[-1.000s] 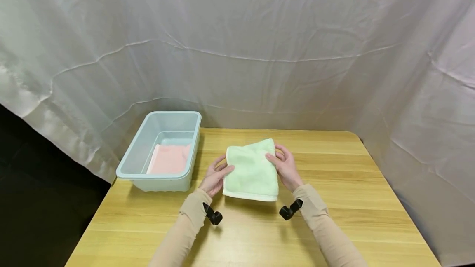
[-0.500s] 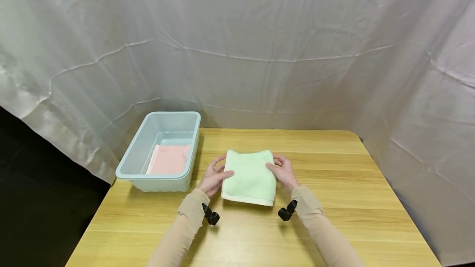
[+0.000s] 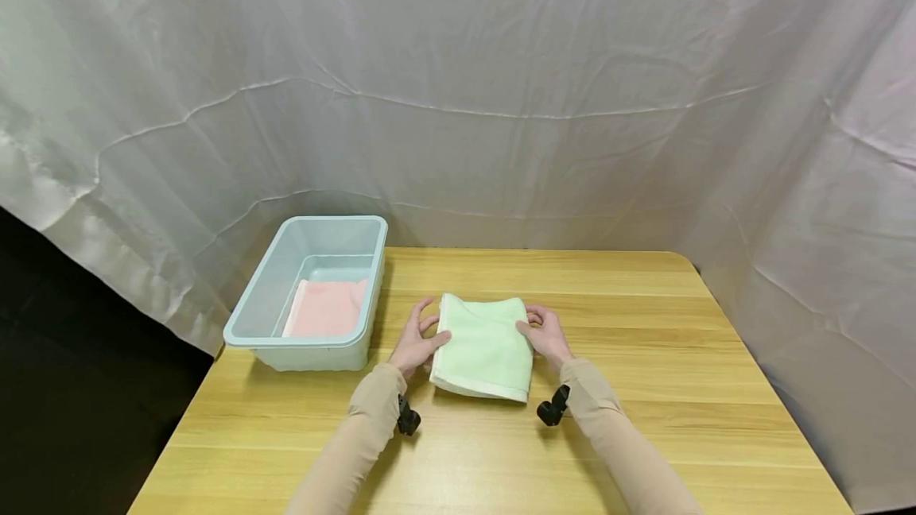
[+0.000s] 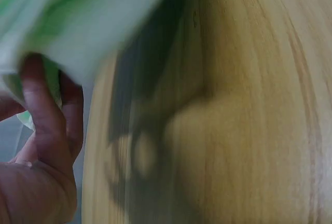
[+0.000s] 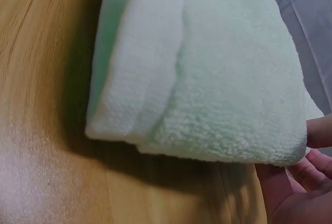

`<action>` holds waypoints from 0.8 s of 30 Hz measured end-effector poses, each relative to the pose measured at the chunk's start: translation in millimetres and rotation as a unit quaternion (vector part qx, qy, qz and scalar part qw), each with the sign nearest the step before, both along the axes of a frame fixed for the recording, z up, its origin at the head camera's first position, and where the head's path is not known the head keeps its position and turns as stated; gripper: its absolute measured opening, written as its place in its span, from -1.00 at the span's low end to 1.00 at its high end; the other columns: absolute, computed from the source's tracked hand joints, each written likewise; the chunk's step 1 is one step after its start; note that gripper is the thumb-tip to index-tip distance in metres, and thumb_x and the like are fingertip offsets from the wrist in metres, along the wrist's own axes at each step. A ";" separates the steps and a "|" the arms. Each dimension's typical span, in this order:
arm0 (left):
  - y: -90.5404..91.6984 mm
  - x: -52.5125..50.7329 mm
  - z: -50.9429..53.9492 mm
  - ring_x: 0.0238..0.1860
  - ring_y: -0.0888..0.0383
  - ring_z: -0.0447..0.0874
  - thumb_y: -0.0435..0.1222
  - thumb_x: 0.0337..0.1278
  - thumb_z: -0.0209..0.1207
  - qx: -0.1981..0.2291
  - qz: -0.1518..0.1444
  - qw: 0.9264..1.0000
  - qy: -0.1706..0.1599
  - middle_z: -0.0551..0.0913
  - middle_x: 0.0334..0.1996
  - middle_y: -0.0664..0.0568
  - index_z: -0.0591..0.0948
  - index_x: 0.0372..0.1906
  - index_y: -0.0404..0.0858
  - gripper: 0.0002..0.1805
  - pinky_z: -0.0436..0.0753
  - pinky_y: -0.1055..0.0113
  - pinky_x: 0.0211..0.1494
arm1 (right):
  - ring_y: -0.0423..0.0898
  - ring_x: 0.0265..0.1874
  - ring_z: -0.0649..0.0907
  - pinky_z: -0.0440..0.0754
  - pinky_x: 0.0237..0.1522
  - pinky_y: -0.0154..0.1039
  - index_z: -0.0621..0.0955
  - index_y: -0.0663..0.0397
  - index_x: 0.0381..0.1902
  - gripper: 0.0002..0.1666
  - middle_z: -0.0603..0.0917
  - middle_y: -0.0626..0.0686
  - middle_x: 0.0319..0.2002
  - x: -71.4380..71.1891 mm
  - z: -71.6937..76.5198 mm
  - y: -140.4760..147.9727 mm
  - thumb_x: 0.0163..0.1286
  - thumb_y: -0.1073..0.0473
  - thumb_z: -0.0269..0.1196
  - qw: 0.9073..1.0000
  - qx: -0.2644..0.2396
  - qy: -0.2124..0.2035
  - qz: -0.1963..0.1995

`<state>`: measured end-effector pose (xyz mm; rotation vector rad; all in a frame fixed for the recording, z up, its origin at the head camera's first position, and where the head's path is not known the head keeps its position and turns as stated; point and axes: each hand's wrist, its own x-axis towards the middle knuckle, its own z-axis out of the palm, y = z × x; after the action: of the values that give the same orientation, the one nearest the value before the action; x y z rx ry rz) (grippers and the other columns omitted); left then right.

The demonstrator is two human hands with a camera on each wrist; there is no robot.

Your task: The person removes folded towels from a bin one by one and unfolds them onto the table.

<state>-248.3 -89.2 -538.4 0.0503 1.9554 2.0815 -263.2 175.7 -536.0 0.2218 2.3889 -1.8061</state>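
A pale green folded towel (image 3: 485, 348) with a white edge is held by its two sides in front of the person, slightly above the table. The left hand (image 3: 417, 342) pinches its left side, thumb on top and fingers behind or beneath. On the opposite side the right hand (image 3: 546, 335) grips the edge the same way. In the left wrist view the towel (image 4: 88, 27) is blurred above the left hand (image 4: 49, 125). The right wrist view shows the towel's (image 5: 233, 79) fluffy layers, with the right hand (image 5: 306, 182) at its corner.
A light blue plastic bin (image 3: 306, 340) stands at the left of the wooden table (image 3: 644, 451). Inside it lies a folded pink towel (image 3: 329, 308). A grey curtain (image 3: 501, 102) hangs behind the table and along its sides.
The green towel and both hands have come down and a little toward the person. The towel's far edge, raised at its right corner earlier, now lies lower. The bin has not moved.
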 end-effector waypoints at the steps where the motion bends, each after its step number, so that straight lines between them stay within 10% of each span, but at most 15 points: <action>1: 0.4 -0.3 -0.7 -0.28 0.08 0.78 -0.47 0.38 0.13 -0.004 0.001 1.000 0.001 0.25 0.50 -0.33 -0.07 0.62 -0.09 -0.11 0.81 0.13 -0.34 | -0.02 -0.04 0.59 0.60 -0.26 -0.41 0.40 0.34 0.38 -0.46 0.58 0.25 0.07 -0.3 -0.7 -0.2 0.49 0.29 0.15 1.000 0.005 0.000 0.000; 6: 1.3 -1.4 -1.4 -0.17 0.02 0.77 -0.40 0.43 0.10 -0.021 -0.001 1.000 -0.002 0.10 0.57 -0.32 -0.18 0.63 -0.13 -0.10 0.77 0.24 -0.37 | 0.18 0.16 0.56 0.62 -0.06 -0.26 0.38 0.34 0.39 -0.44 0.53 0.32 0.17 -2.9 -5.7 1.1 0.48 0.34 0.13 1.000 0.009 0.006 -0.004; 12: -2.1 1.9 -3.3 0.45 -0.40 0.25 -0.43 0.34 0.16 -0.071 -0.014 0.997 0.034 -0.02 0.59 -0.35 -0.11 0.59 -0.33 -0.10 0.51 -0.16 0.38 | 0.26 0.14 0.58 0.60 0.19 -0.04 0.43 0.42 0.34 -0.42 0.55 0.41 0.20 2.8 -9.5 -0.4 0.36 0.46 0.16 0.996 0.051 0.074 0.005; 17: -3.7 3.9 -6.6 0.41 -0.37 0.31 -0.50 0.30 0.11 -0.088 0.008 0.995 0.049 0.21 0.48 -0.46 0.06 0.54 -0.41 -0.22 0.42 -0.15 0.45 | 0.04 -0.19 0.64 0.61 -0.13 -0.37 0.61 0.44 0.09 -0.58 0.69 0.37 -0.09 15.5 -7.6 -14.9 0.24 0.51 0.24 0.984 0.081 0.158 0.026; 24: -3.8 1.0 -8.6 0.31 -0.30 0.45 -0.56 0.29 0.02 -0.091 0.045 0.994 0.048 0.40 0.38 -0.45 0.16 0.50 -0.43 -0.32 0.53 -0.03 0.35 | -0.15 -0.25 0.63 0.60 -0.16 -0.45 0.62 0.38 0.08 -0.58 0.73 0.25 -0.14 23.9 -6.3 -41.7 0.25 0.38 0.31 0.983 0.068 0.129 0.110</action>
<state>-247.4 -93.0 -547.1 0.0256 2.2360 1.9789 -239.2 134.0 -542.3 -0.2705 2.5889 -1.6603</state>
